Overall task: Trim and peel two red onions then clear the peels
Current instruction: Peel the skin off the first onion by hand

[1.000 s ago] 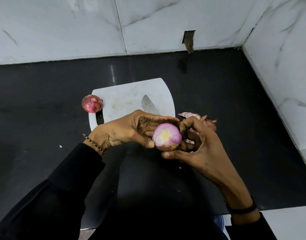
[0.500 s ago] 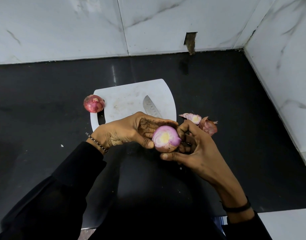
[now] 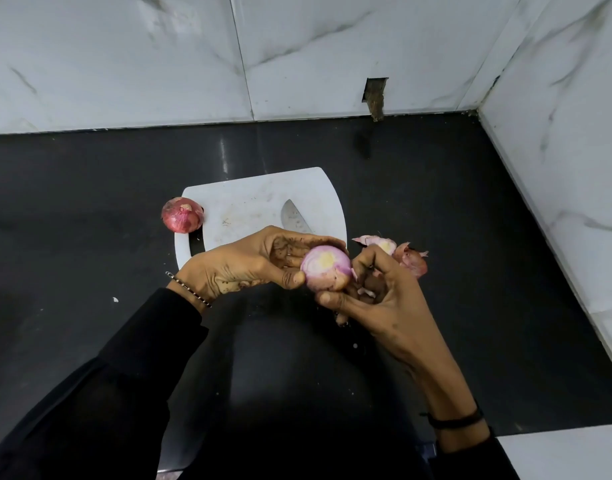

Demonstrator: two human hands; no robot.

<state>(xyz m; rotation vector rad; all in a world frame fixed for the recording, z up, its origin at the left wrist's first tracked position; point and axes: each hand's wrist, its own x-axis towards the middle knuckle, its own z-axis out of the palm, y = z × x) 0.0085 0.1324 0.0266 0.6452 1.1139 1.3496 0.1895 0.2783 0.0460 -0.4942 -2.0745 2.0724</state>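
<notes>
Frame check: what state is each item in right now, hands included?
held onion, end trimmed, partly peeled, gripped between both hands.
second onion, skin on, sitting at the cutting board left edge.
knife, lying flat on the cutting board, handle hidden.
peels, piled on the counter right of the cutting board.
left hand, grips the held onion.
right hand, fingers curled at the held onion's skin.

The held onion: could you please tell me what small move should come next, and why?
Probably the right hand should peel skin off the onion: its fingers curl against the onion's side, the left hand grips it, and reddish skin shows low down.
</notes>
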